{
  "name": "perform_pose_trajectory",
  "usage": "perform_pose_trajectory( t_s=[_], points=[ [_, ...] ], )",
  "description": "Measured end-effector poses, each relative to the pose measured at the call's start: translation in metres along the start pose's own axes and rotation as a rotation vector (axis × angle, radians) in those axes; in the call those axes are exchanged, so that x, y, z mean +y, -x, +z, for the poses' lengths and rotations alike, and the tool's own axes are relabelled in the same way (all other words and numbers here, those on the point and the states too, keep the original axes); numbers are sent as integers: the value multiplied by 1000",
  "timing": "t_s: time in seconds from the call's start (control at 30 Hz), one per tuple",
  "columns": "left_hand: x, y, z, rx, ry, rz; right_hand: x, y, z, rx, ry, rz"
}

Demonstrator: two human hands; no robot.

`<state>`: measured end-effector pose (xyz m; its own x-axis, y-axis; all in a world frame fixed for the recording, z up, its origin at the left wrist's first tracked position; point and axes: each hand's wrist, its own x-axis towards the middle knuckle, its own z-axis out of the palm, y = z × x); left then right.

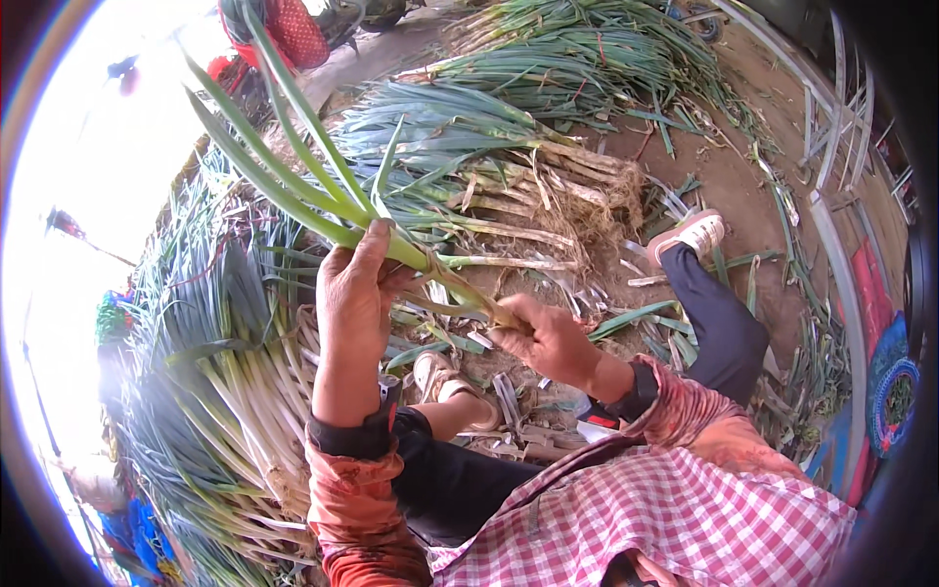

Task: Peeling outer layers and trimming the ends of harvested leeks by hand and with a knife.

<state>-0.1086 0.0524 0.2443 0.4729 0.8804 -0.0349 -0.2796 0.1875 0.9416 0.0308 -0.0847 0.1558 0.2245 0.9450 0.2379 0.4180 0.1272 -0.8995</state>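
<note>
A large green onion (pixel 409 254) slants across in front of me, its forked green leaves pointing up and left. My left hand (pixel 354 298) is closed around the stalk just below the leaves. Lower down and to the right, my right hand (pixel 553 340) pinches the pale lower end, where dry outer leaves hang off the stalk. The root tip is hidden by the right fingers. Behind the stalk lies a pile of green onions (pixel 440 127) with rooty ends toward the right. Left of my left forearm rests another heap of green onions (pixel 249 401) with whitish stems.
Stripped leaves (pixel 636 318) litter the brown ground around my shoes (pixel 690 235). More bundled green onions (pixel 597 59) lie farther back. Metal rails (pixel 841 284) run along the right side. A blue coil (pixel 892 401) sits beside them, and a red bag (pixel 293 34) stands far left.
</note>
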Motion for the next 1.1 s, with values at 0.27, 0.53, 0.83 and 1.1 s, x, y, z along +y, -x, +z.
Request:
perform_pose_trajectory(
  t_s=[0.27, 0.53, 0.83, 1.1],
  points=[
    [18, 48, 21, -39, 30, 2, -43, -41, 7, -470, -1197, 268],
    [-18, 38, -6, -7, 179, -72, -30, -41, 21, -302, -947, 157],
    [-15, 9, -64, 213, 199, 129, 90, 63, -52, -461, 418, 404],
    [-27, 6, -53, 188, 176, 130, 18, -25, -7, -146, 145, -136]
  ],
)
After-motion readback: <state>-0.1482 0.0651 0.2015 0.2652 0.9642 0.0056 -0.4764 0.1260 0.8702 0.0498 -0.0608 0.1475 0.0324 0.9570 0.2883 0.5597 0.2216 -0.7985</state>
